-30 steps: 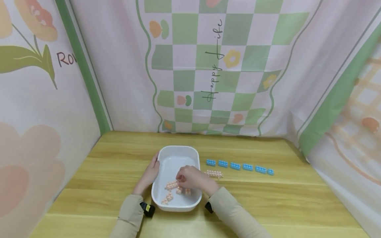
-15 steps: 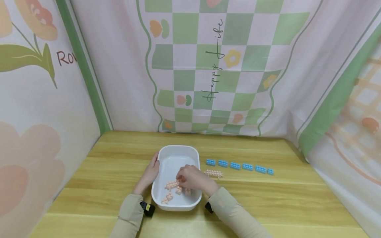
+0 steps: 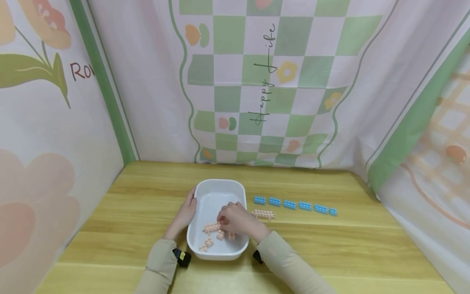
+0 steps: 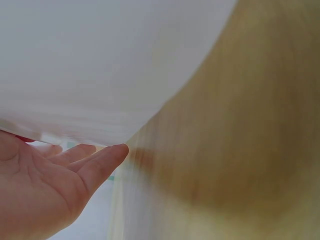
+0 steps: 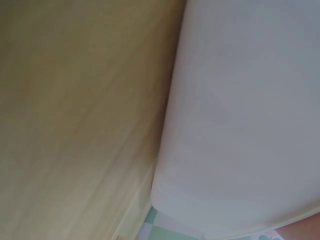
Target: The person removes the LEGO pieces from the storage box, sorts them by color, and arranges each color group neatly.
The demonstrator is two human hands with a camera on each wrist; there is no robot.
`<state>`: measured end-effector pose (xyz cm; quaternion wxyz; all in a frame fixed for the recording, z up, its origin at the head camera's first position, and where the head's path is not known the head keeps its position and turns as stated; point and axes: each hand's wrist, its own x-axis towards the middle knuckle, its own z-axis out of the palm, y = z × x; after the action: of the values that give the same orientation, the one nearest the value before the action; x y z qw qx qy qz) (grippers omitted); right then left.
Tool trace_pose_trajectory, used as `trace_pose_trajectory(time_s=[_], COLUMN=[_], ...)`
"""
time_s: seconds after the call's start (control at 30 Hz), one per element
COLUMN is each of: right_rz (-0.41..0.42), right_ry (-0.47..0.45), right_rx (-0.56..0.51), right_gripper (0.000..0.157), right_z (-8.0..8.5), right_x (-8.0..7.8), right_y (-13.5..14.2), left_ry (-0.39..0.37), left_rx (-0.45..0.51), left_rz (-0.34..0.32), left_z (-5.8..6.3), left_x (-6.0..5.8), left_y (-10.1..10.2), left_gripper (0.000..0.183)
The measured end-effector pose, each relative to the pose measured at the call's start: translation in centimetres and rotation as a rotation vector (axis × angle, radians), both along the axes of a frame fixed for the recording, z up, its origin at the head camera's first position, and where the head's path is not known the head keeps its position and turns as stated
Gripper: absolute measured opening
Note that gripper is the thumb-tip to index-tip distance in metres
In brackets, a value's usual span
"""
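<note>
The right hand (image 3: 235,218) is inside the white tub (image 3: 216,190), its fingers curled around a peach brick (image 3: 211,227) that it pinches at the brick's right end. The brick lies level, near the middle of the tub floor. Just near of it, more peach bricks (image 3: 207,243) lie loose on the tub floor, toward the near left corner and under the right hand.

The left hand (image 3: 186,214) rests flat against the left outer wall of the tub, fingers straight and relaxed, holding nothing; the left wrist view shows the palm (image 4: 35,195) and fingers laid along the white wall. The right wrist view shows only the tub wall and the worktop, blurred.

The tub stands on the wooden worktop (image 3: 330,245), at its centre and toward the near edge. Just right of the tub, a peach strip (image 3: 263,213) of joined bricks lies on the worktop, close to the right hand's knuckles. Beyond it, slightly farther away, a row of six blue bricks (image 3: 295,205) runs to the right, each piece set apart from the next, the last one shorter.

Both forearms wear beige sleeves (image 3: 286,265). Printed cloth panels with green checks and flowers enclose the worktop on the left, far and right sides.
</note>
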<state>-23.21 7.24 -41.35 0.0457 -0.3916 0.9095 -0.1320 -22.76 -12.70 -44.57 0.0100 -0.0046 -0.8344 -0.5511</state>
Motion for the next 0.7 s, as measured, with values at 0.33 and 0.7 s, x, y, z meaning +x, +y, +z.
trace_pose_trajectory(time_s=[0.33, 0.7], right_rz=[0.004, 0.039], right_ry=[0.033, 0.07], right_rx=[-0.045, -0.19], right_gripper=[0.014, 0.011], right_z=[0.4, 2.5], right_x=[-0.1, -0.3], right_y=[0.1, 1.7], left_ry=[-0.018, -0.026], left_rx=[0.01, 0.005], left_rz=[0.0, 0.016], left_z=[0.1, 0.0], left_x=[0.0, 0.0], left_y=[0.0, 0.1], left_gripper=[0.05, 0.051])
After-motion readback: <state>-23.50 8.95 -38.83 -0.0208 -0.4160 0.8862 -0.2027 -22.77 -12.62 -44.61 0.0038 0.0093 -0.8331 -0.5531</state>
